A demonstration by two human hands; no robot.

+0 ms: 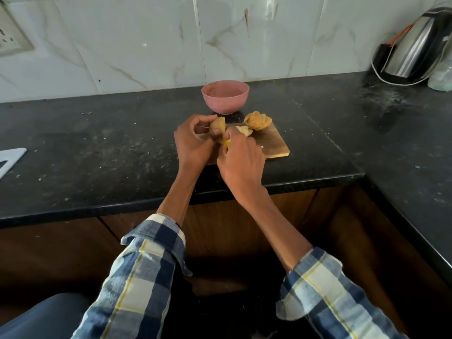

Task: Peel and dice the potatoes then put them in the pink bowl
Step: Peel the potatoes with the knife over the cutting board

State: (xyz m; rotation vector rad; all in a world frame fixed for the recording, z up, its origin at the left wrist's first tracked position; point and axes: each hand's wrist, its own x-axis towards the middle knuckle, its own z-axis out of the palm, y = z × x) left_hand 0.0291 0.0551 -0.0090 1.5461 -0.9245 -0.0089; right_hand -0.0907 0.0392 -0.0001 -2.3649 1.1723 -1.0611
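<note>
Home kitchen: tiled backsplash (146, 45), kettle (415, 50), countertop (97, 143).

board (274, 140): wood, matt | kettle (415, 45): shiny metal | counter (97, 143): speckled stone

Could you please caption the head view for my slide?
Left hand holds a potato over the cutting board while the right hand peels; pink bowl behind.

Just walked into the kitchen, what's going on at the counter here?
A person is peeling a potato over a wooden board on the black counter. The left hand grips the potato; the right hand holds a yellow-handled peeler against it. A curl of peels lies at the board's far end. The pink bowl behind the board looks empty, so dicing has not begun.
</note>
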